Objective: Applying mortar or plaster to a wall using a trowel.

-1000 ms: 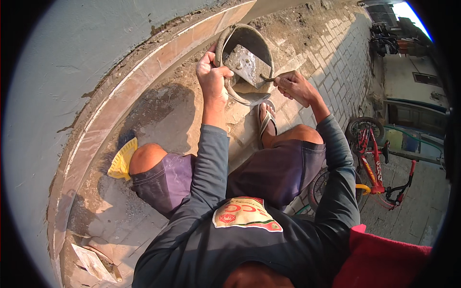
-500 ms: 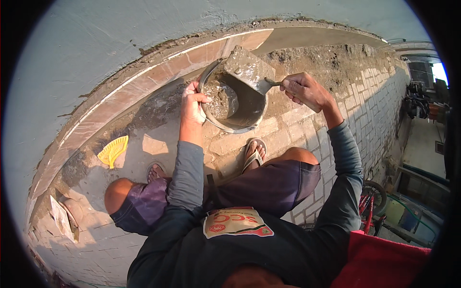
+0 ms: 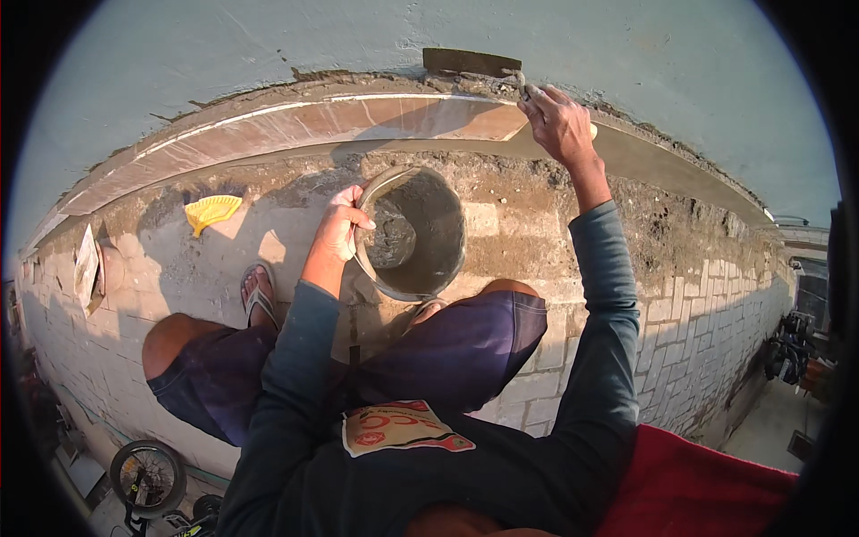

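My left hand (image 3: 340, 224) is closed on the rim of a dark round bucket (image 3: 438, 242), which tilts toward me. Wet grey mortar (image 3: 392, 234) lies in its bottom and smears its inner wall. Up at the wall, my right hand (image 3: 562, 125) grips the handle of a trowel (image 3: 470, 62). The trowel's blade lies edge-on against the wall, just above the rough mortar ledge (image 3: 394, 87) on top of the tiled strip. The blade's far face is hidden, so I cannot tell how much mortar is on it.
A painted blue-grey wall (image 3: 224, 45) rises above brownish tiles (image 3: 313, 123). Left of my feet lie a yellow fan-shaped piece (image 3: 213, 212) and a pale flat board (image 3: 87, 268). Brick paving (image 3: 680, 331) runs right. A bicycle wheel (image 3: 148, 479) stands behind me at lower left.
My right hand has raised the trowel from the bucket, where it carried mortar, up to the wall. The bucket, still in my left hand, sits lower in view. My view has turned.
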### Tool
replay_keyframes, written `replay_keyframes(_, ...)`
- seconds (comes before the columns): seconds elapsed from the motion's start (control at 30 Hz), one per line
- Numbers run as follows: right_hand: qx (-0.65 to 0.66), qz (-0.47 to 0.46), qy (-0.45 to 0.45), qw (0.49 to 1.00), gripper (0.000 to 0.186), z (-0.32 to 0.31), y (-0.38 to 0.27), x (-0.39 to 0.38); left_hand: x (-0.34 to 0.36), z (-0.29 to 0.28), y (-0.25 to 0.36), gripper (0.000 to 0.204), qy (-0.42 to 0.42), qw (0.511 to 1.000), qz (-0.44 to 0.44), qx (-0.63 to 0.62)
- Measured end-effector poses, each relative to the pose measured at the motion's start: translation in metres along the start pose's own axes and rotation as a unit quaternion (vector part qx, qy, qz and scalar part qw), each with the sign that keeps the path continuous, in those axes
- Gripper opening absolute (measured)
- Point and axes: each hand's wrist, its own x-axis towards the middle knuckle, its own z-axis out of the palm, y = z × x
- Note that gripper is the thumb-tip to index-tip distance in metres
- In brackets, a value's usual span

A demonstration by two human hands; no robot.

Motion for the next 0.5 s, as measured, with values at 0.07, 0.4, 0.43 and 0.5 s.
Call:
replay_keyframes(0.07, -0.004, 0.013, -0.006, 1.000, 0.024, 0.011, 0.006, -0.006, -0.006, 0.018, 0.008, 0.033, 0.020, 1.000, 0.007, 0.019)
replay_keyframes(0.4, 0.037, 0.023, 0.117, 0.992, 0.029, 0.016, -0.008, -0.026, -0.011, 0.047, 0.049, 0.068, 0.040, 0.997, -0.007, 0.071)
replay_keyframes(0.43, 0.034, 0.027, 0.118, 0.992, 0.029, 0.013, -0.014, -0.026, -0.015, 0.051, 0.057, 0.068, 0.037, 0.997, -0.009, 0.073)
replay_keyframes(0.5, 0.063, 0.054, 0.028, 0.996, 0.029, 0.007, -0.029, -0.025, -0.020, 0.060, 0.072, 0.064, 0.020, 0.999, 0.003, 0.048)
